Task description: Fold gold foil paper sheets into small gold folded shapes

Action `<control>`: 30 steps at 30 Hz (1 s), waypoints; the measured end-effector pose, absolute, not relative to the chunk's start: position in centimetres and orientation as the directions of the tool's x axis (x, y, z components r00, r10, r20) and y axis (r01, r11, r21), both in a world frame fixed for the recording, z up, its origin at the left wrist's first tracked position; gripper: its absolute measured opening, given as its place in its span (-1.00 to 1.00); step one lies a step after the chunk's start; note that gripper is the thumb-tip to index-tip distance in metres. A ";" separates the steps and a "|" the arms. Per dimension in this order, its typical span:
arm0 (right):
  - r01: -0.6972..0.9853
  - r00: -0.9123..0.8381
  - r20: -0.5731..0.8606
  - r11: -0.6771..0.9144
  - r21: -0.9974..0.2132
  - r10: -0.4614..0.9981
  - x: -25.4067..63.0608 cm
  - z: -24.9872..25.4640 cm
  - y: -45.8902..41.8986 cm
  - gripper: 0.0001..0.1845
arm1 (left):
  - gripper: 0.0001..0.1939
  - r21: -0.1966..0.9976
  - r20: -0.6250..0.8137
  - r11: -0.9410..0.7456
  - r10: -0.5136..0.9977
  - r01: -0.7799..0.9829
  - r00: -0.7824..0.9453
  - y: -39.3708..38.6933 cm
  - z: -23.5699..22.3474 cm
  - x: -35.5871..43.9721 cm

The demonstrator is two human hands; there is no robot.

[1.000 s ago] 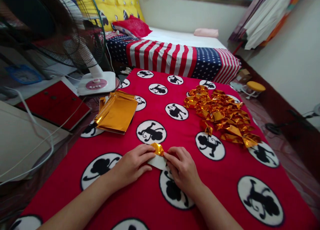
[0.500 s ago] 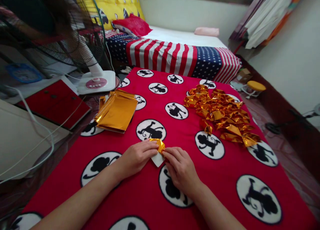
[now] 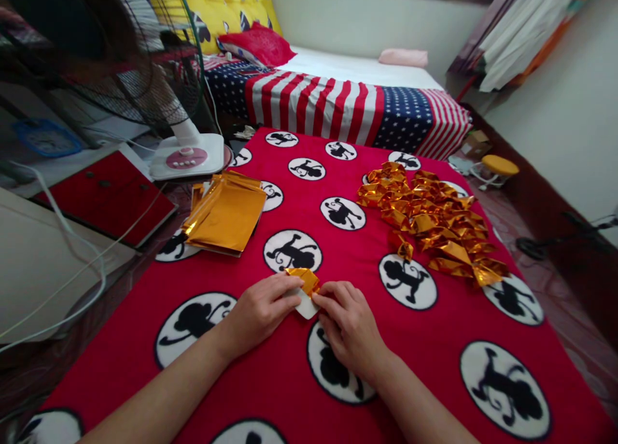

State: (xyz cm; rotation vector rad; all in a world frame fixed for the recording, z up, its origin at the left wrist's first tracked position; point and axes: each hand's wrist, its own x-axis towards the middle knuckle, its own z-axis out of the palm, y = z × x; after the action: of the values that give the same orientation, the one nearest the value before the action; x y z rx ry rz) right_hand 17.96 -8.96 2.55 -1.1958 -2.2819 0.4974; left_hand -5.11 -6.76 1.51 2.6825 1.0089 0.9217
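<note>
A partly folded sheet of gold foil paper (image 3: 308, 280) lies on the red cloth with black monkey figures, its white underside showing toward me. My left hand (image 3: 263, 307) is closed on its left side, fingertips pressing the fold. On the right side, my right hand (image 3: 348, 322) pinches the paper's edge with thumb and fingers. A stack of flat gold foil sheets (image 3: 230, 215) rests at the far left of the cloth. To the right sits a pile of folded gold foil pieces (image 3: 425, 215), with one small piece (image 3: 403, 248) at its near side.
Left of the table, a fan (image 3: 188, 151) stands beside a red panel (image 3: 109, 193) and a white cable (image 3: 99, 254). Behind is a bed with a striped, starred cover (image 3: 313, 106). A yellow stool (image 3: 501, 166) stands on the floor at right.
Both hands keep hold of the foil paper. The white part showing has become smaller and more pointed, and my left fingers have shifted slightly up. The stack and pile stay put.
</note>
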 end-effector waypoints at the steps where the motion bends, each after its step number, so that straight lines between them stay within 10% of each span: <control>1: 0.639 -0.471 0.275 0.539 -0.548 0.838 17.9 2.5 -8.9 -0.70 | -0.81 0.344 0.489 -0.756 0.651 0.558 0.580 -6.8 1.4 -5.1; 14: 0.601 -0.336 0.257 0.416 -0.682 0.906 17.5 1.8 -8.4 -0.86 | -0.90 0.727 0.309 -0.501 0.849 0.470 0.428 -6.2 1.4 -4.6; 30: 0.642 -0.273 0.264 0.379 -0.666 0.925 16.7 2.2 -8.7 -0.94 | -0.87 0.716 0.272 -0.448 0.886 0.536 0.377 -6.8 1.7 -4.0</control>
State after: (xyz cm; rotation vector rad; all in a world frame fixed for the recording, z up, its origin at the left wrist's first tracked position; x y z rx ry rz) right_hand 16.73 -8.68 2.21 -1.3437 -2.0149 0.5821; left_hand -3.96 -6.78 1.68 2.1197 1.2209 0.8828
